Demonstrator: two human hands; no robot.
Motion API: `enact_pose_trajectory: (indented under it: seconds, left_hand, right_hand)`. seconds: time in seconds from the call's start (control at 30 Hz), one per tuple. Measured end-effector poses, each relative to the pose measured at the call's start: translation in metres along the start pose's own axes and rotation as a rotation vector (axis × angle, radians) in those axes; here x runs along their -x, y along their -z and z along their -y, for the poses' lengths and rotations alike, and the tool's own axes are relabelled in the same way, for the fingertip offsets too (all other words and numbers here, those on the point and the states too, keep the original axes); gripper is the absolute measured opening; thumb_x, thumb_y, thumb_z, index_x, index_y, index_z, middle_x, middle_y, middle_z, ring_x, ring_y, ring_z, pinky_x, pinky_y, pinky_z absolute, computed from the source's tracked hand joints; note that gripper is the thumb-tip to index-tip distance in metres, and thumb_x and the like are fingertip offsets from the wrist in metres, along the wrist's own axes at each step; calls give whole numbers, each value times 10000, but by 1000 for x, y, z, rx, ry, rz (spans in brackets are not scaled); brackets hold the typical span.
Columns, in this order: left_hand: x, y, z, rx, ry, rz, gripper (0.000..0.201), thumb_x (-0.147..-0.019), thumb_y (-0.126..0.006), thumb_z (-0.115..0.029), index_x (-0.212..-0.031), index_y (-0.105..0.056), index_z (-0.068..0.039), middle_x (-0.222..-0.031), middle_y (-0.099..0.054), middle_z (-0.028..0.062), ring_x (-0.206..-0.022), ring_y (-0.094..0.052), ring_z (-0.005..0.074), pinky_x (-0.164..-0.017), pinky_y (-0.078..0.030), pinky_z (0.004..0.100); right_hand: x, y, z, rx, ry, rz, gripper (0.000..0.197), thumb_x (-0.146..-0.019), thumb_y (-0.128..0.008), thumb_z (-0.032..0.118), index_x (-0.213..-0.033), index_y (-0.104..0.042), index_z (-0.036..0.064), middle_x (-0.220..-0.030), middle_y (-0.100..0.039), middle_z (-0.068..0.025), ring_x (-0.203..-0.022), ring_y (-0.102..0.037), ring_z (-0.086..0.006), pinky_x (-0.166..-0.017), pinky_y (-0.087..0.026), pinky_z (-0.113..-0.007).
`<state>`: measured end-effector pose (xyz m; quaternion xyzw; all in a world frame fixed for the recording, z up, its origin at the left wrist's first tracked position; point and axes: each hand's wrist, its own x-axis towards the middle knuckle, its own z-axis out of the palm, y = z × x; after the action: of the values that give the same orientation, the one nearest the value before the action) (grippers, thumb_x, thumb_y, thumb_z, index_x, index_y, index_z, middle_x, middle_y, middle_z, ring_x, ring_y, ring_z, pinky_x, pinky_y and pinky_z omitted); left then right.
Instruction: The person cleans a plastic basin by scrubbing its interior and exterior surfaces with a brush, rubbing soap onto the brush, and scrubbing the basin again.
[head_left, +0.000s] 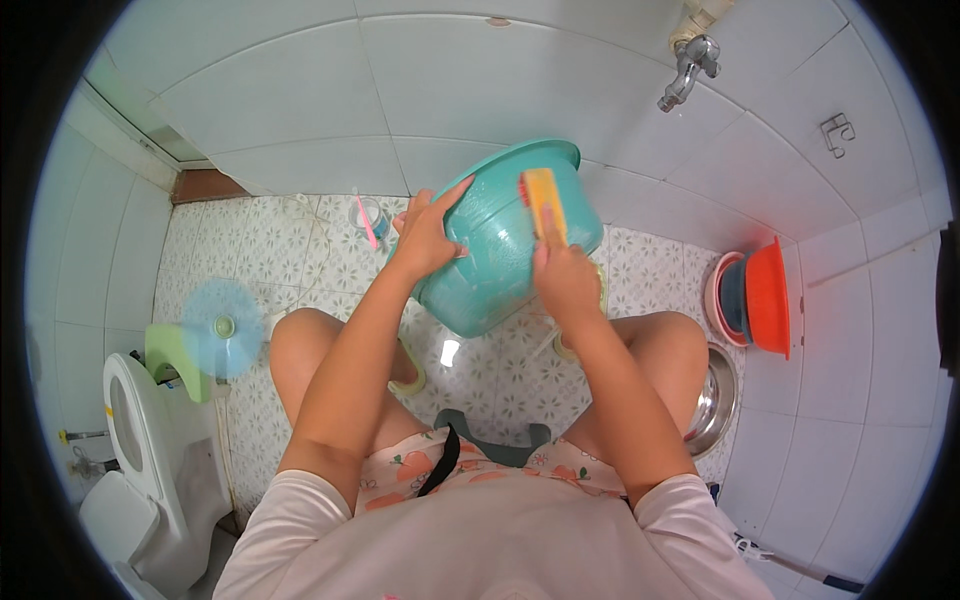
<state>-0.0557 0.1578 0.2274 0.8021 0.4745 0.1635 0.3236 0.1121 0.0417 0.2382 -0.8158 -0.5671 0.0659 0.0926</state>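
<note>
A large teal plastic basin (490, 250) is tipped on its side between my knees, its outer wall wet and streaked with what looks like suds. My left hand (428, 238) grips the basin's left side, fingers toward the rim and thumb on the outer wall. In my right hand (566, 278) is a yellow scrub brush (545, 205) with red bristles, held by its lower end. The brush lies against or just over the basin's right part; exact contact cannot be told. My right fingertips are partly hidden.
A cup with a pink toothbrush (364, 218) stands left of the basin. Further left are a blue fan (224, 326), a green stool (165, 347) and a white toilet (160, 450). At right, stacked basins (768, 298) lean on the wall near a metal bowl (715, 405). A tap (688, 72) juts out above.
</note>
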Motion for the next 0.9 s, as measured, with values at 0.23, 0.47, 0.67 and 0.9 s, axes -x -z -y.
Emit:
enact_pose_trajectory:
  seconds: [0.23, 0.47, 0.67, 0.9]
  left_hand:
    - [-4, -6, 10, 13, -45, -24, 964, -579, -806, -63, -1383, -388, -395, -1150, -459, 104, -1140, -418, 270, -970, -235, 401]
    - [-2, -13, 10, -6, -69, -3, 972, -604, -781, -27, -1397, -357, -396, -1107, -461, 115, -1119, -452, 302, -950, -301, 444]
    - [-4, -10, 10, 67, -80, 28, 831, -699, -681, 11, -1378, -400, -377, -1136, -476, 105, -1111, -460, 279, -960, -277, 389]
    - [-13, -10, 26, 259, -311, -47, 730, -751, -424, 170, -1328, -489, -273, -1119, -576, 91, -1048, -559, 286, -909, -429, 318]
  right_hand:
    - [-14, 8, -17, -443, -85, -27, 555, -901, -495, 300, -1404, -316, 150, -1044, -548, -287, -928, -578, -451, -816, -456, -507]
    - [6, 1, 4, -295, 48, -11, 551, -890, -520, 285, -1385, -342, 121, -1010, -539, -257, -791, -600, -444, -710, -494, -503]
    - [-7, 4, -3, -156, 64, -40, 567, -884, -539, 299, -1388, -356, 115, -887, -561, -251, -712, -612, -434, -635, -509, -493]
    - [-24, 7, -6, -92, -40, -81, 567, -891, -520, 285, -1394, -363, 77, -824, -589, -243, -697, -601, -409, -622, -495, -484]
